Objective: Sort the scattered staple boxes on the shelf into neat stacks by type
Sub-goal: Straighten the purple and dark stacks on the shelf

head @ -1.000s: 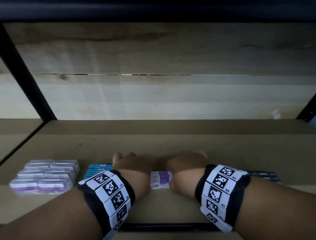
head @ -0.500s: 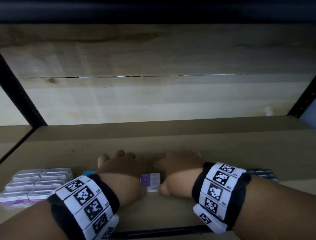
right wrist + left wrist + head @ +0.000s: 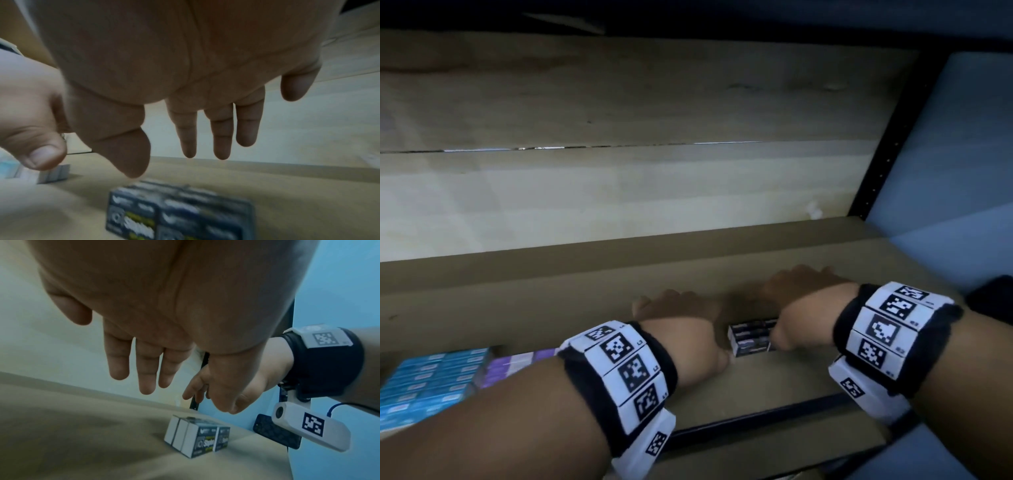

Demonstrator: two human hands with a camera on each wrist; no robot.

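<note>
Both hands have shifted right since the earlier frame, from a purple-and-white box to a dark staple box block (image 3: 751, 337) on the brown shelf (image 3: 551, 301). Left hand (image 3: 681, 329) and right hand (image 3: 801, 308) hover with fingers spread, gripping nothing. Wrist views reveal "Staples" lettering. Blue boxes (image 3: 424, 380) and purple boxes (image 3: 517, 363) sit at 9 o'clock, partly hidden by the forearm.

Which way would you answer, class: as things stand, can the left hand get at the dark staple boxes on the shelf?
Probably yes. The left hand hangs open beside the dark staple boxes, with bare shelf around them. Only the right hand, hovering open over their far side, crowds the approach.
</note>
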